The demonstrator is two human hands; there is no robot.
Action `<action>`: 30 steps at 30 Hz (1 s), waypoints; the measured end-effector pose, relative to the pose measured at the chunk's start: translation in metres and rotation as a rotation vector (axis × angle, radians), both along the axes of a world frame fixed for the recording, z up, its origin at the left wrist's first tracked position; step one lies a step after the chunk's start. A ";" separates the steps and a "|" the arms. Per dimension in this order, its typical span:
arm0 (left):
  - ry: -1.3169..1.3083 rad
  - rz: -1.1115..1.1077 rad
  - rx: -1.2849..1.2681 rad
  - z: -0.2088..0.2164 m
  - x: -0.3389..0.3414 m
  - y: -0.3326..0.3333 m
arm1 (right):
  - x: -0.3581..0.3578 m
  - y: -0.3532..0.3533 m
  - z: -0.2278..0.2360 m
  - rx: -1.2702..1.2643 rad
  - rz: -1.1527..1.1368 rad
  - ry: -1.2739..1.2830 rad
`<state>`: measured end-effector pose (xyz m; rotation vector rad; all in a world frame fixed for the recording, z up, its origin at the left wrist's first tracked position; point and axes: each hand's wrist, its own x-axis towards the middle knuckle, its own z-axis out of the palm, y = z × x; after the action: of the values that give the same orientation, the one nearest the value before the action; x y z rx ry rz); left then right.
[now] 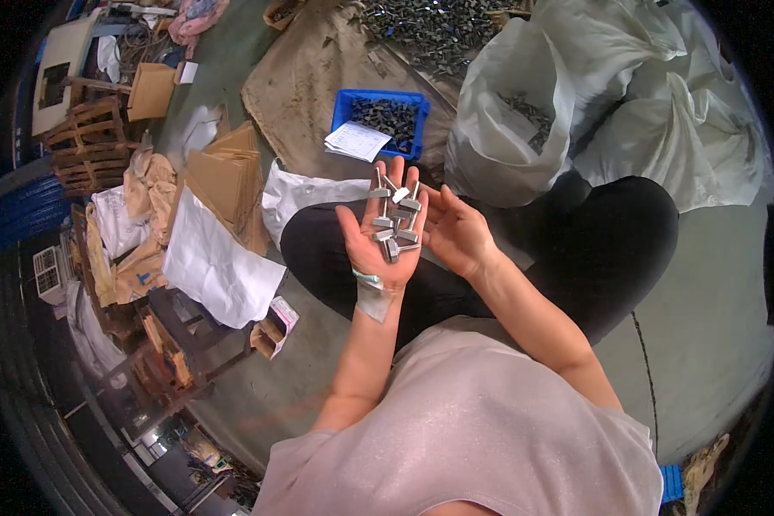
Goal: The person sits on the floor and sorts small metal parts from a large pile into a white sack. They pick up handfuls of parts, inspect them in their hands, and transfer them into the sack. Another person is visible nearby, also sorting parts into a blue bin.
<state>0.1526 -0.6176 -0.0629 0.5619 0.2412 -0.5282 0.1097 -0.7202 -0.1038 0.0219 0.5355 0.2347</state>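
Note:
My left hand (pixel 392 273) lies palm up in front of my lap, its fingers stretched out and thumb apart. Several silvery T-head bolts (pixel 383 234) rest on its palm and fingers, heads and shanks pointing various ways. Close beside it, my right hand (pixel 463 239) is half turned up with loosely bent fingers. Its fingertips reach the edge of the left hand, and no bolt shows in its palm. Past my hands stands a blue plastic crate (pixel 339 110) of small dark metal parts, with white paper sheets (pixel 358 140) over its near left corner.
A large open white sack (pixel 482 155) with metal parts inside stands right of the crate. A heap of dark parts (pixel 430 34) lies on brown cloth (pixel 297 95) at the far side. Cardboard (pixel 224 185) and a white sheet (pixel 219 258) are at left. My crossed legs (pixel 611 232) flank my hands.

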 end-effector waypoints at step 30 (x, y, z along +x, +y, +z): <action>-0.017 0.004 -0.255 -0.010 0.016 -0.003 | -0.015 0.006 0.045 -1.550 0.177 -0.002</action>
<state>0.1682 -0.6210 -0.0732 0.3181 0.1555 -0.5411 0.0951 -0.7145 -0.0587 -1.5329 0.6028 -0.0582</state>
